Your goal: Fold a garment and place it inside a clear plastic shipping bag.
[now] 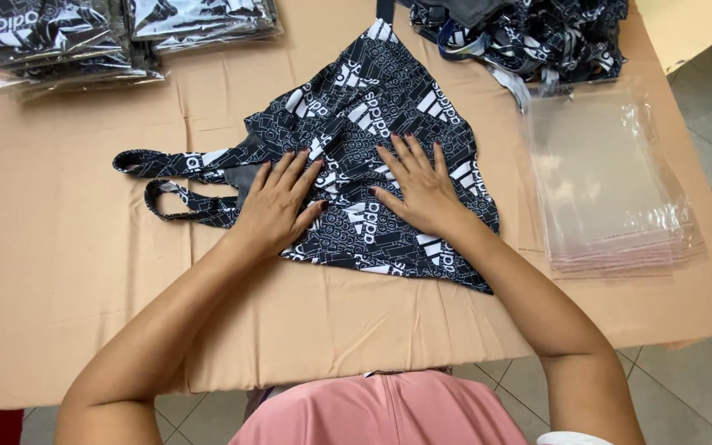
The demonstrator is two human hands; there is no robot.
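A black-and-white patterned garment (372,140) is spread at the centre of a table (59,272) covered in beige cloth. It is pressed flat by the left hand (278,206) and right hand (418,185), fingers splayed wide, nothing gripped. Clear bags (603,181) are stacked at 3 o'clock; grey floor tiles (702,387) are seen at 5.

At the frame's centre we see a matt, stretchy-looking printed fabric garment (372,156) on a smooth beige tablecloth (67,272); at right lies a glossy stack of clear plastic bags (603,181), and at upper left shiny plastic-wrapped packs (43,41)
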